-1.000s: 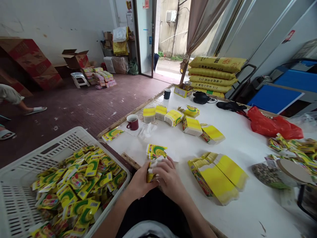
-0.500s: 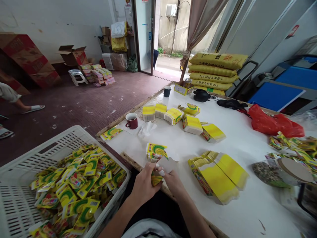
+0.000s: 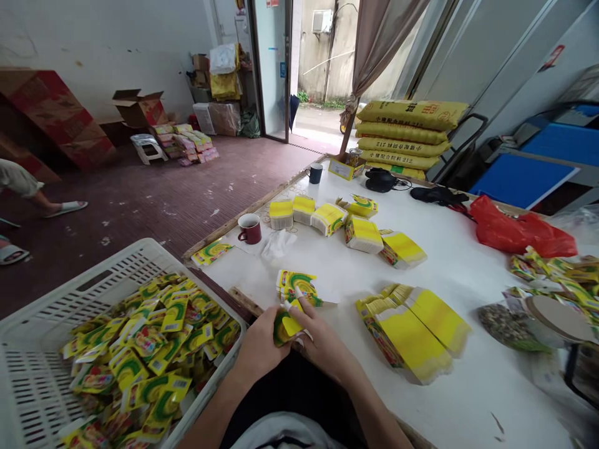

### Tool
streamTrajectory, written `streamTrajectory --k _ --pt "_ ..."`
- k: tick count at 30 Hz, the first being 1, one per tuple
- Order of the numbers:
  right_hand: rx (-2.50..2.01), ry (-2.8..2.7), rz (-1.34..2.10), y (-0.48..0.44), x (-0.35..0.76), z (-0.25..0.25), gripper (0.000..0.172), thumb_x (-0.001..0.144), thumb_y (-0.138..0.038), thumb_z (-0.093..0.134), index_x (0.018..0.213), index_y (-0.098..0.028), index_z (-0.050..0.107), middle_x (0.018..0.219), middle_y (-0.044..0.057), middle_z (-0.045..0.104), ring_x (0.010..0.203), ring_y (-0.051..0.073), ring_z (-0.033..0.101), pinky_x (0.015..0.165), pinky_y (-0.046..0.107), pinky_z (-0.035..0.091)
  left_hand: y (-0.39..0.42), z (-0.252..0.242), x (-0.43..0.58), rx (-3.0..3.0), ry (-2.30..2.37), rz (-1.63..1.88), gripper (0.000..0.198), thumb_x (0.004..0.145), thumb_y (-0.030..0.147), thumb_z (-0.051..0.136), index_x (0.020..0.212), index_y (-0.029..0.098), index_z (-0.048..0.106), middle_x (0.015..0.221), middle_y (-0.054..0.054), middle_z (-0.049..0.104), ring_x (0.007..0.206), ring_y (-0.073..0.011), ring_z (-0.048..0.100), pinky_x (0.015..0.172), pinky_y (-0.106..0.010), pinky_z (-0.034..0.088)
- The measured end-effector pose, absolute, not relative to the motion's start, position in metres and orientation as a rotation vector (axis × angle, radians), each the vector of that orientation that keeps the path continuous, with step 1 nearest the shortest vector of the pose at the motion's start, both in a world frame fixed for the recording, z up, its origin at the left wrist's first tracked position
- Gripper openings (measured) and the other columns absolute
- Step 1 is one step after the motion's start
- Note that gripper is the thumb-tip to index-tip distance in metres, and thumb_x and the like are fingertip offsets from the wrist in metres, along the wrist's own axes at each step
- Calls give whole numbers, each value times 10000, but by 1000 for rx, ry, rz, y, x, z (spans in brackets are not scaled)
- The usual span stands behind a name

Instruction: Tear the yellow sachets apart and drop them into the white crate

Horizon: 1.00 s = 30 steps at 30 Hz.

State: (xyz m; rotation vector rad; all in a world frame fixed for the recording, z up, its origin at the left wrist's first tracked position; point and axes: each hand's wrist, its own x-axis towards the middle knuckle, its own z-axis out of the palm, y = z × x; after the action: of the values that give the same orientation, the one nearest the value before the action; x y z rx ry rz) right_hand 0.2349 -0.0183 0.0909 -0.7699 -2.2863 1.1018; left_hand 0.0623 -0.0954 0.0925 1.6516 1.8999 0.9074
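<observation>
My left hand is closed round a small yellow-and-green printed carton at the table's near edge. From the other side my right hand pinches the same carton, its index finger stretched along the top. White covers show on some fingertips. Just beyond my hands lies a small stack of flat printed cartons. To the right, long rows of flat yellow cartons lie on the white table. Left of my hands stands a white plastic basket holding many folded cartons.
A dark red mug and crumpled tissue sit near the left table edge. Further back are bundled yellow cartons and a dark mug. A red plastic bag and a lidded jar are at the right.
The pale face of the carton in my hands has turned from view and its yellow side shows. My right hand has shifted slightly left, its index finger reaching further forward.
</observation>
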Motion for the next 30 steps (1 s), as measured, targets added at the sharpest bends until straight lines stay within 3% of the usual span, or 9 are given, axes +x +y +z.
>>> streamTrajectory --k 5,11,13,16,19,22,24,30 --pt "-709 -2481 1230 -8 248 110 355 843 -106 663 1162 -255 715 1430 135 600 1418 313 496 1106 480 459 -91 122 40 1715 1802 679 531 603 229 772 1119 243 649 1083 -73 759 992 -301 718 877 -387 547" --pt "-747 -2085 1308 -14 233 101 364 722 -125 736 1052 -228 623 1255 95 624 1216 286 600 1048 453 477 -86 131 45 1702 1847 778 518 617 243 772 1123 243 662 1073 -86 756 992 -315 712 876 -389 530" --pt "-681 -1925 1432 -14 228 90 532 754 -165 729 1238 -257 529 1312 91 599 1202 261 605 1036 435 490 -91 122 48 1528 1757 973 479 644 291 802 1098 240 657 1015 -65 750 933 -279 714 836 -360 536" --pt "-741 -1827 1445 0 227 76 741 818 -250 715 1447 -280 325 1433 125 527 1195 242 617 977 403 533 -102 97 47 981 1509 1613 482 700 472 816 1075 233 630 989 -41 720 832 -204 694 736 -302 548" --pt "-1220 -1966 1010 25 229 67 499 846 -229 685 1307 -208 495 1307 152 591 1172 278 601 977 432 514 -109 73 46 287 1310 2131 627 643 718 774 982 215 619 1007 -45 690 810 -176 675 695 -287 562" --pt "-1463 -2026 766 43 227 61 278 783 -150 717 1045 -168 624 1105 170 630 1100 346 580 976 503 467 -110 60 54 -5 1290 2036 705 543 739 826 933 200 591 990 -49 690 794 -172 677 666 -286 572" --pt "-1490 -2042 734 46 224 58 210 757 -115 718 937 -176 628 1021 157 629 1043 351 575 945 499 459 -108 61 63 44 1310 1887 677 572 653 865 986 198 581 995 -51 699 758 -156 673 628 -266 557" --pt "-1490 -2043 686 39 217 59 256 731 -106 714 887 -222 548 965 88 631 970 300 564 881 409 451 -97 76 74 343 1351 1684 672 653 566 868 1131 184 590 993 -45 696 755 -134 651 628 -232 534"
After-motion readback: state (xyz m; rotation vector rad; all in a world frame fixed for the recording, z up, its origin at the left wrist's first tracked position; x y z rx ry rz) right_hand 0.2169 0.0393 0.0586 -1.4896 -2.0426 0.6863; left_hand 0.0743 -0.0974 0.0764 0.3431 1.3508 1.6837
